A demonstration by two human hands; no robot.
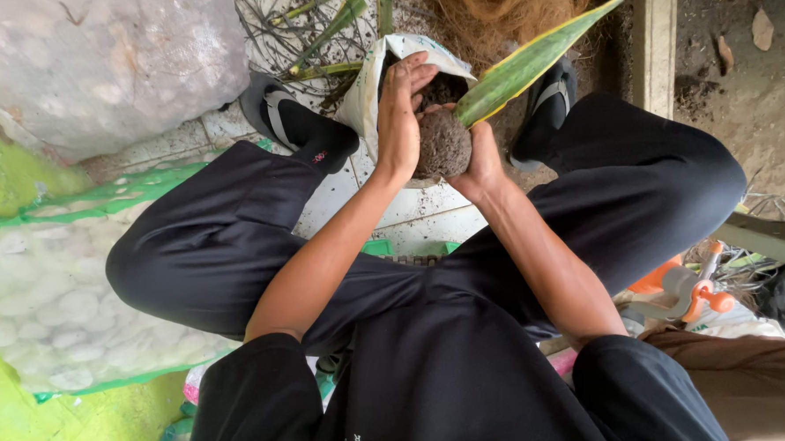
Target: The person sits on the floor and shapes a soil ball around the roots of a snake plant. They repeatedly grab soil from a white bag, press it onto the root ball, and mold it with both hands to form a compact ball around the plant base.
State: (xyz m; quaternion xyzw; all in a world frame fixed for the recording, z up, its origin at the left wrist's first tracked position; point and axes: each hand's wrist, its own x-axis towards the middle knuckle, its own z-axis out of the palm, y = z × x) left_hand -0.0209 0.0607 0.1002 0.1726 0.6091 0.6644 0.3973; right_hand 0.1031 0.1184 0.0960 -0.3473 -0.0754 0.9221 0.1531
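Left hand (398, 114) and right hand (481, 159) both grasp the soil root ball (443, 145) of a green-yellow leaf (535, 57), above the white bag (370, 80)

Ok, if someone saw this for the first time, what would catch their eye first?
Probably the round soil ball at top centre, cupped between the left hand and the right hand, with a long green yellow-edged leaf slanting up to the right from it. Just behind it sits an open white bag with dark soil inside. An orange and grey spray bottle lies at the right, beside the knee.
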